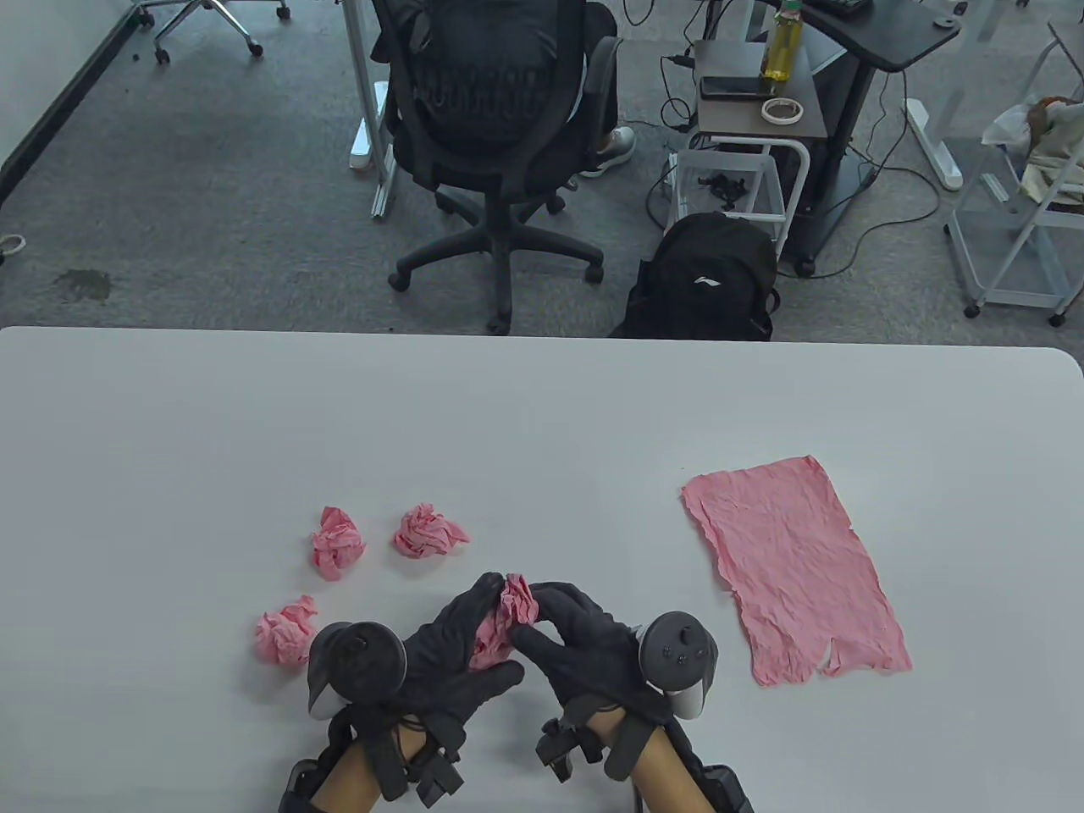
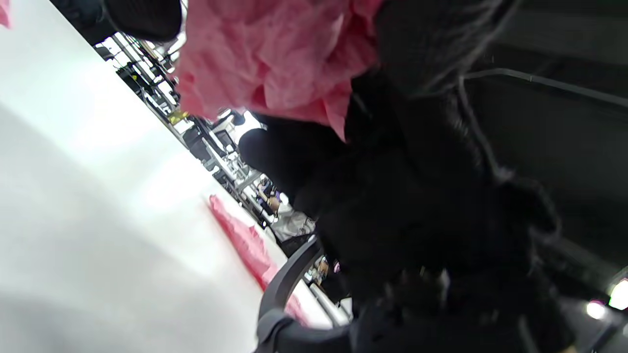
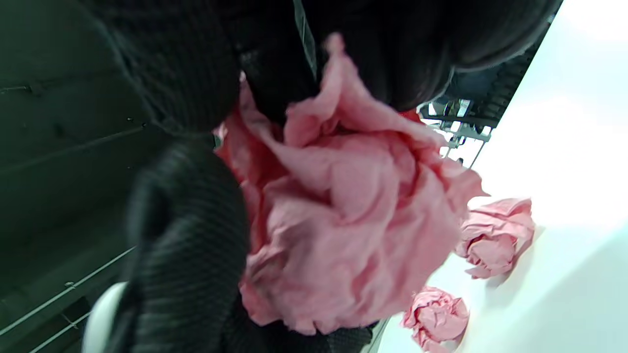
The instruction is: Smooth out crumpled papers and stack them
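Both gloved hands hold one crumpled pink paper [image 1: 506,625] between them, just above the white table [image 1: 542,406] near its front edge. My left hand [image 1: 461,639] grips its left side; my right hand [image 1: 563,631] grips its right side. The paper fills the right wrist view [image 3: 343,220] and shows at the top of the left wrist view [image 2: 274,59]. Three crumpled pink balls lie to the left: one near the left hand [image 1: 286,631], two farther back [image 1: 339,544] [image 1: 428,531]. A flattened pink sheet [image 1: 796,572] lies at the right.
Beyond the table's far edge stand an office chair [image 1: 500,127], a black backpack [image 1: 707,279] and a small cart with a bottle [image 1: 783,42]. Two of the balls show in the right wrist view [image 3: 495,235] [image 3: 434,314].
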Available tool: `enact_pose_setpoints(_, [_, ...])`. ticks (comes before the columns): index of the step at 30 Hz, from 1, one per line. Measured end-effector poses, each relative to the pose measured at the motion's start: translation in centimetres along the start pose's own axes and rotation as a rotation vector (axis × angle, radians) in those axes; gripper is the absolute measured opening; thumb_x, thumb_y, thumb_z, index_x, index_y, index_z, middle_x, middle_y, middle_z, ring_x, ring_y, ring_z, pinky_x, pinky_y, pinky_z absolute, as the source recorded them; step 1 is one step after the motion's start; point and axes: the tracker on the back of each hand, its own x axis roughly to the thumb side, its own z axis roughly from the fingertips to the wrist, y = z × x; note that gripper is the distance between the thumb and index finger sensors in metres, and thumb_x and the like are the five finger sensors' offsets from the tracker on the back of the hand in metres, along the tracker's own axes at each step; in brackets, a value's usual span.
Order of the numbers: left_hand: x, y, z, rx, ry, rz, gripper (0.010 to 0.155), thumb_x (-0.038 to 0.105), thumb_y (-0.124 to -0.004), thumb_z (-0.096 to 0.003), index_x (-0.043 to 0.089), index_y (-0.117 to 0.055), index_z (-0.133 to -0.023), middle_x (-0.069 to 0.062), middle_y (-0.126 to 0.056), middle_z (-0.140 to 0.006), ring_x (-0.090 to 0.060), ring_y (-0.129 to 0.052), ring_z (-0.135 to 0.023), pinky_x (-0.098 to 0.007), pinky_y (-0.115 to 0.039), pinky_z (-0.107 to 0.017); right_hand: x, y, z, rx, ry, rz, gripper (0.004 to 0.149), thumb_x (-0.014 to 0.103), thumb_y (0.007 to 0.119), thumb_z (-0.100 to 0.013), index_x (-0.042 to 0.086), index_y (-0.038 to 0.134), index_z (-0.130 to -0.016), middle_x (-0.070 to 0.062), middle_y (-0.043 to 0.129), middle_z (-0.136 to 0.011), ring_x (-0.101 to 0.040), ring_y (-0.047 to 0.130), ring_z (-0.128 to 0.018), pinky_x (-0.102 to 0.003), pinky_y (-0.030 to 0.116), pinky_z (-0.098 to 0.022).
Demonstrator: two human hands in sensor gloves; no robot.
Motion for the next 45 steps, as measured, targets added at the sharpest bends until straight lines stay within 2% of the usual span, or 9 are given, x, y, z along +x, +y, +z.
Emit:
enact_pose_setpoints(5, [-1.5, 0.8, 0.2, 0.061, 0.083, 0.223, 0.058, 0.047, -0.075, -0.0558, 0.026, -0.058, -0.108, 0.003, -0.076, -0.097, -0.022, -0.091, -0.085, -0.049, -0.068, -0.073, -0.1, 0.4, -0.1, 0.075, 0.050, 0.021, 0.072, 0.037, 0.089, -0.046, 0.008, 0.051, -0.100, -0.018, 0.077, -0.087, -0.048, 0.078, -0.077, -0.062, 0.065, -0.054])
enact_pose_setpoints(15, [-2.9, -1.2, -0.5, -0.196, 0.060, 0.596, 0.054, 0.050, -0.064, -0.0585, 0.031, -0.061, -0.109, 0.004, -0.076, -0.107, -0.026, -0.077, -0.103, -0.055, -0.062, -0.076, -1.4, 0.3, -0.4, 0.233, 0.120, -0.222, 0.088, 0.042, 0.087, -0.049, 0.014, 0.028, -0.108, -0.025, 0.055, -0.107, -0.056, 0.058, -0.093, -0.070, 0.053, -0.060])
enact_pose_setpoints(18, [-2.6, -0.5, -0.5, -0.136, 0.056, 0.529, 0.053, 0.049, -0.064, -0.0585, 0.031, -0.062, -0.108, 0.004, -0.080, -0.103, -0.023, -0.085, -0.097, -0.051, -0.065, -0.075, -1.2, -0.8, -0.4, 0.022, 0.112, -0.139, 0.073, 0.038, 0.089, -0.046, 0.010, 0.052, -0.103, -0.015, 0.083, -0.088, -0.044, 0.084, -0.077, -0.061, 0.067, -0.054])
enact_pose_setpoints(25, [-3.7, 0.4, 0.1, -0.017, 0.132, 0.557, 0.052, 0.050, -0.063, -0.0589, 0.029, -0.064, -0.107, 0.004, -0.085, -0.096, -0.023, -0.090, -0.090, -0.048, -0.067, -0.073, -2.1, -2.8, -0.2, -0.077, 0.226, -0.127, 0.059, 0.038, 0.090, -0.046, 0.006, 0.071, -0.092, -0.010, 0.093, -0.062, -0.038, 0.093, -0.060, -0.059, 0.072, -0.048])
enact_pose_setpoints(32, [-4.2, 0.7, 0.5, 0.040, 0.191, 0.567, 0.055, 0.050, -0.060, -0.0591, 0.023, -0.062, -0.107, 0.001, -0.084, -0.098, -0.025, -0.093, -0.089, -0.048, -0.070, -0.071, 0.9, -3.4, 0.4, -0.260, 0.028, 0.410, 0.070, 0.033, 0.088, -0.047, 0.008, 0.052, -0.101, -0.018, 0.076, -0.084, -0.048, 0.073, -0.080, -0.063, 0.062, -0.054])
enact_pose_setpoints(36, [-4.3, 1.0, 0.7, 0.094, 0.226, 0.544, 0.056, 0.050, -0.058, -0.0590, 0.021, -0.059, -0.107, 0.001, -0.083, -0.099, -0.024, -0.093, -0.089, -0.046, -0.071, -0.072, 3.8, -1.7, 0.7, -0.206, -0.288, 0.612, 0.063, 0.033, 0.087, -0.048, 0.013, 0.058, -0.100, -0.018, 0.065, -0.095, -0.049, 0.061, -0.090, -0.065, 0.056, -0.060])
enact_pose_setpoints(39, [-4.1, 0.8, 0.5, 0.065, 0.193, 0.586, 0.058, 0.051, -0.057, -0.0588, 0.021, -0.057, -0.108, 0.001, -0.081, -0.101, -0.023, -0.092, -0.091, -0.046, -0.070, -0.073, 4.8, 1.3, 0.7, 0.032, -0.385, 0.587, 0.055, 0.032, 0.089, -0.047, 0.013, 0.071, -0.095, -0.016, 0.079, -0.088, -0.046, 0.072, -0.087, -0.065, 0.059, -0.060])
enact_pose_setpoints(43, [-3.4, 0.1, -0.1, -0.076, 0.093, 0.657, 0.065, 0.051, -0.057, -0.0589, 0.019, -0.038, -0.112, -0.007, -0.061, -0.111, -0.026, -0.083, -0.101, -0.047, -0.067, -0.075, 3.5, 4.1, 0.9, 0.300, -0.230, 0.817, 0.100, 0.053, 0.089, -0.044, 0.018, 0.021, -0.109, -0.022, 0.019, -0.113, -0.053, 0.021, -0.103, -0.073, 0.034, -0.067])
enact_pose_setpoints(45, [-3.1, -0.1, -0.2, -0.084, 0.094, 0.623, 0.066, 0.048, -0.058, -0.0590, 0.018, -0.035, -0.113, -0.007, -0.057, -0.112, -0.028, -0.080, -0.103, -0.049, -0.066, -0.075, 3.2, 4.0, 0.9, 0.297, -0.236, 0.871, 0.104, 0.054, 0.087, -0.045, 0.019, 0.012, -0.107, -0.021, 0.014, -0.113, -0.053, 0.024, -0.104, -0.073, 0.035, -0.067])
